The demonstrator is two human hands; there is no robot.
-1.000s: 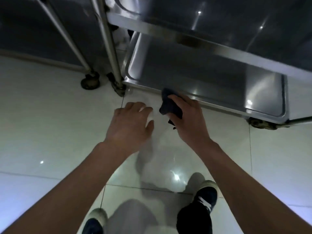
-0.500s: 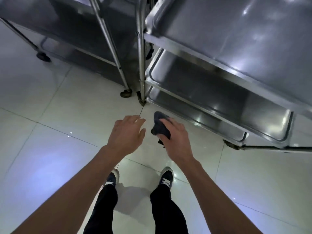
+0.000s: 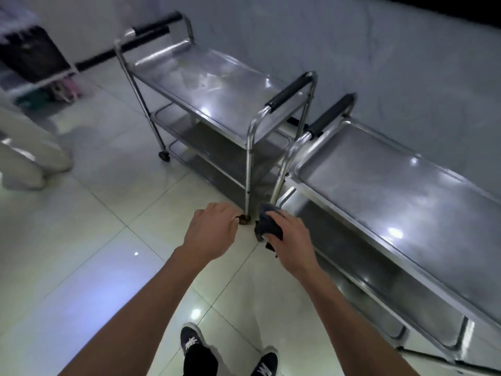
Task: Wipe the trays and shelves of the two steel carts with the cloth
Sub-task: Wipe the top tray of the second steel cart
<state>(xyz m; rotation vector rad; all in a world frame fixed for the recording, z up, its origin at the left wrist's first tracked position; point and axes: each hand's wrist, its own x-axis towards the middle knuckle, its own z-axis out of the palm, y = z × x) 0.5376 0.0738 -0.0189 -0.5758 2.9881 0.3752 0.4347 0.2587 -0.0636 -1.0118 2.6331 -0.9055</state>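
Observation:
Two three-tier steel carts stand end to end along the wall. The near cart's top tray (image 3: 406, 202) stretches to the right; the far cart's top tray (image 3: 217, 85) lies behind it to the left. My right hand (image 3: 287, 234) grips a dark cloth (image 3: 267, 226), held in the air in front of the near cart's left end, off its shelves. My left hand (image 3: 211, 229) hovers beside it with loosely curled fingers and holds nothing. The near cart's lower shelves (image 3: 360, 278) are partly hidden under its top tray.
Black-padded handles (image 3: 287, 96) rise where the two carts meet. A person in pale trousers (image 3: 29, 156) stands at the left edge, with a white rack of items (image 3: 35, 69) behind. Glossy tiled floor (image 3: 89, 253) spreads out to the left and in front. My shoes (image 3: 192, 343) show below.
I have risen from a low crouch at the bottom shelf to standing, so both carts' top trays came into view. My right hand kept the cloth and lifted away from the bottom shelf.

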